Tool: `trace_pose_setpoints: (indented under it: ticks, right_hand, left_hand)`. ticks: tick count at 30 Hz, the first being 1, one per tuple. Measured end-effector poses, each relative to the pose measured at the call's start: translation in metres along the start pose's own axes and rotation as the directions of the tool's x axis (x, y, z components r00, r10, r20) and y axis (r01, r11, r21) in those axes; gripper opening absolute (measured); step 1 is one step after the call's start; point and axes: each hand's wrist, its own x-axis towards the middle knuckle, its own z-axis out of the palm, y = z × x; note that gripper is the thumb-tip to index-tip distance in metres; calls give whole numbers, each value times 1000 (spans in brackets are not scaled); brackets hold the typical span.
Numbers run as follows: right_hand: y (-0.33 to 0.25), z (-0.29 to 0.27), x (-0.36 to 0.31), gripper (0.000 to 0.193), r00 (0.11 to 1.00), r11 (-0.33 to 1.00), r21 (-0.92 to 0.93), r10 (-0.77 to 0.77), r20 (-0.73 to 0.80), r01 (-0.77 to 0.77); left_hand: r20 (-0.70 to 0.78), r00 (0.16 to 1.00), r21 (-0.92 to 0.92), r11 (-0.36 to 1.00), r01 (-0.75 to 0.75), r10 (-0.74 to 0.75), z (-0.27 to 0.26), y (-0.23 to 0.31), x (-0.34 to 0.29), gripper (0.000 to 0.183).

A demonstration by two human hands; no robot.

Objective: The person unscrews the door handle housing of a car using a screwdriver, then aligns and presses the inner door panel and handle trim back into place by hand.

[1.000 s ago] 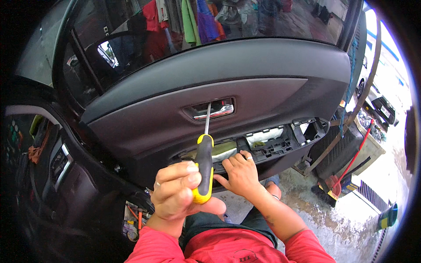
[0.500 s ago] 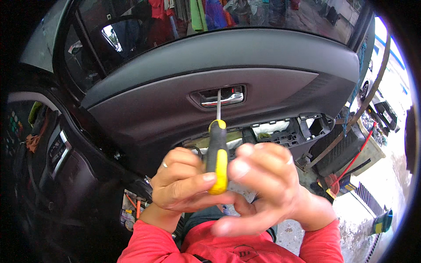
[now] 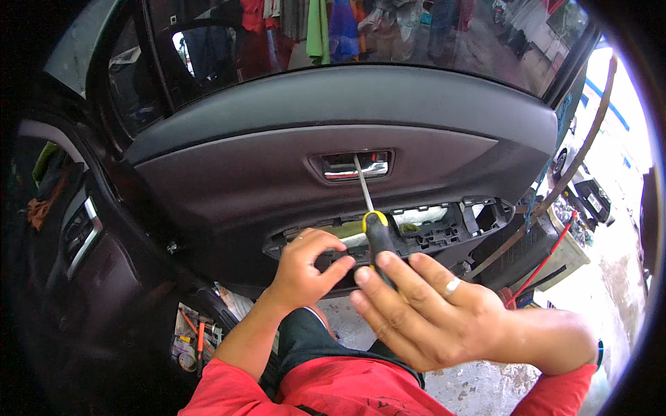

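A screwdriver (image 3: 377,236) with a yellow and black handle points up, its metal shaft tip inside the chrome door handle recess (image 3: 354,166) of a dark car door panel (image 3: 243,180). My left hand (image 3: 302,267) is curled at the lower left of the handle, pinching it with thumb and fingers. My right hand (image 3: 423,315), with a ring on one finger, is flat with fingers spread, lying across the butt end of the handle and hiding it. Both red sleeves come in from the bottom edge.
An open armrest cavity (image 3: 444,220) with bare plastic framing sits just below the recess. Small tools lie in a tray (image 3: 189,340) at lower left. The dashboard (image 3: 76,236) is at left. A red hose (image 3: 548,267) and wet concrete (image 3: 479,385) are at right.
The right hand left the armrest cavity and came over the screwdriver's butt end, fingers now spread flat. The left hand slid lower on the handle. The tip stays in the recess.
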Motion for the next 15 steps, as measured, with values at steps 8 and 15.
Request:
trace_pose_setpoints:
  ticks: [8,15]
  right_hand:
    - [5,-42,37,37,887,905,-418,127,443,79]
    - [-27,-33,64,44,622,817,-562,508,596,-128]
  left_hand:
    - [353,936,515,837,-188,-7,40,-47,-11,35]
    - [306,952,413,902,-124,-10,48,-44,-12,28]
